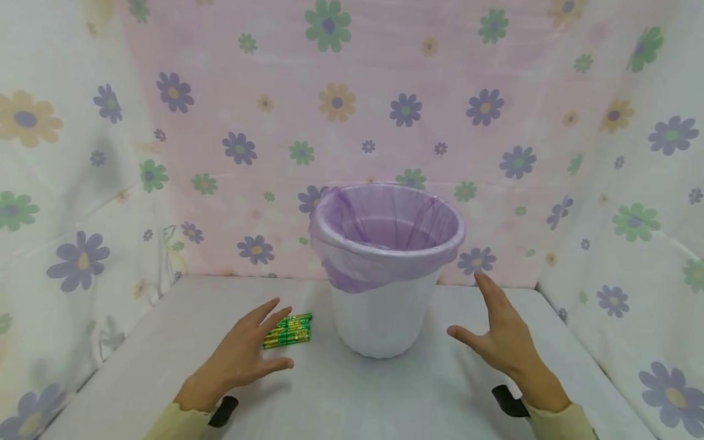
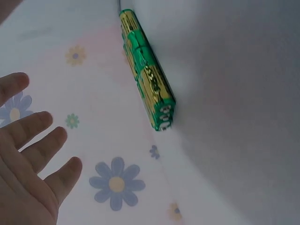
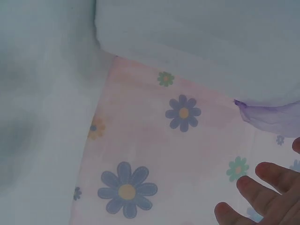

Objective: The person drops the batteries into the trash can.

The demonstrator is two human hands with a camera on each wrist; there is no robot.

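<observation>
Two hands, left hand point(image 1: 242, 357) grip wide beside batteries point(image 1: 288, 330), right hand point(image 1: 503, 339) grip wide near bin point(image 1: 385, 318)

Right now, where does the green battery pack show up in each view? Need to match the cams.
Head: green battery pack lies on the table, left of centre, at the left hand's fingertips, left of the white bin.
Left wrist: upper centre, running diagonally, apart from the fingers.
Right wrist: not in view; only the bin with its purple liner and the right hand's fingertips.
Shared landmark: the flowered backdrop cloth.
</observation>
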